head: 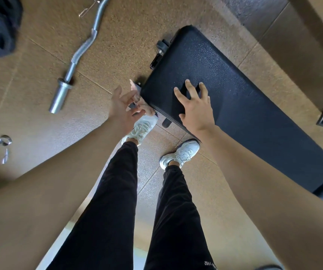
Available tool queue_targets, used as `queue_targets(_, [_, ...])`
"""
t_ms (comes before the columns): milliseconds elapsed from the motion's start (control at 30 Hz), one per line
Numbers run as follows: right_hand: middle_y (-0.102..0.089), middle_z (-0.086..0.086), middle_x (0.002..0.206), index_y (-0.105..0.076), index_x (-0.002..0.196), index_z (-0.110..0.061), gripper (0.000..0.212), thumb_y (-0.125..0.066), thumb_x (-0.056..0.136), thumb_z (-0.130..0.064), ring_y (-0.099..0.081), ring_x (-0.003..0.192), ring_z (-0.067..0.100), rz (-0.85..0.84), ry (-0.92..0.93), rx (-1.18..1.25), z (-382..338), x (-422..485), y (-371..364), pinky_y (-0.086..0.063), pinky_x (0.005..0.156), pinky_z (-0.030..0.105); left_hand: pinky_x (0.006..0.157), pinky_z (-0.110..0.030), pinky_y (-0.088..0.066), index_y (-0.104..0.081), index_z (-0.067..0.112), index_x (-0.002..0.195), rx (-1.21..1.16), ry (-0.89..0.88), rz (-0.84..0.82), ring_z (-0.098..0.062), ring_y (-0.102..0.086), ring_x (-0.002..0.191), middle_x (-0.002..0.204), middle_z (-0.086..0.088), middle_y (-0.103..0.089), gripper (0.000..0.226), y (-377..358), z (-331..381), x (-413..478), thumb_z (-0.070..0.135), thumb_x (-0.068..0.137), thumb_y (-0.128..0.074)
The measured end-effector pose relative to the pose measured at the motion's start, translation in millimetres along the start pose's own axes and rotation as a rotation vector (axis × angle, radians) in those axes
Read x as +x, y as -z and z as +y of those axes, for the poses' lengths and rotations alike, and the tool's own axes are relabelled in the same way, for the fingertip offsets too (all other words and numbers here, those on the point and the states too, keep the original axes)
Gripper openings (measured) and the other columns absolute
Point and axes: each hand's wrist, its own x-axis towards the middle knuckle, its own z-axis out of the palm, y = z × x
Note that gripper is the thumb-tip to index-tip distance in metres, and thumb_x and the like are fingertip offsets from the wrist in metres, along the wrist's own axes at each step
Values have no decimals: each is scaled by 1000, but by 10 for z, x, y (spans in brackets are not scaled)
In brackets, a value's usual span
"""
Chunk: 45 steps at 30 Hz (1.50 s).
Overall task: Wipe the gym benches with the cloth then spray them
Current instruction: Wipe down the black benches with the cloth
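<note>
The small pale pinkish cloth point(135, 87) is at the near corner of the black pebbled vinyl gym bench point(234, 78). The left hand point(121, 110) looks to be pinching it in curled fingers, though it's a bit blurry. The right hand point(195, 112) lies flat on the pad, fingers spread. The cloth looks soft, light and floppy, so I'd bunch it into the palm. The pad seems firm and grippy.
</note>
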Motion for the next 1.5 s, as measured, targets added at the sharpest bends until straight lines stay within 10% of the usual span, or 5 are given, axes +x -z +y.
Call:
queue_targets(400, [-11, 3, 169, -27, 159, -32, 87, -74, 87, -16, -7, 152, 47, -3, -49, 30, -61, 3, -24, -28, 115, 68, 84, -33, -41, -81, 13, 103, 486, -65, -34, -16, -47, 78, 90, -3, -66, 67, -293, 608, 266, 64, 98, -36])
queue_targets(700, [-7, -3, 170, -25, 159, -34, 84, -71, 90, -19, -4, 154, 41, 18, -17, 112, 1, 1, -69, -25, 119, 63, 87, -34, -51, -74, 6, 120, 527, -161, -320, -23, -64, 103, 110, -8, -71, 74, -1038, 878, -6, 64, 99, -31])
queue_targets(900, [-66, 1, 132, -56, 143, -20, 56, -74, 90, -16, -62, 118, 15, 183, -230, 983, 1, -406, 195, -47, 108, 34, 93, -37, -51, -70, 8, 128, 582, -184, -435, -24, -64, 105, 117, -8, -70, 63, -977, 771, -764, 55, 101, -38])
queue_targets(1133, [-49, -6, 144, -41, 152, -31, 74, -76, 88, -18, -64, 117, 14, 317, -171, 1521, -565, -1471, 759, -58, 93, 33, 72, -22, -55, -75, 17, 107, 687, -215, -380, -11, -68, 82, 96, 1, -74, 24, -487, 370, -1821, 20, 104, -52])
queue_targets(1500, [-70, -11, 82, -66, 81, -33, 23, -76, 87, -12, -66, 82, 16, 332, -225, 1281, -1136, -1731, 1747, -54, 77, 33, 72, -23, -57, -73, 9, 119, 918, -299, -395, -15, -69, 88, 106, -11, -75, 23, -214, 1037, -2587, 6, 99, -63])
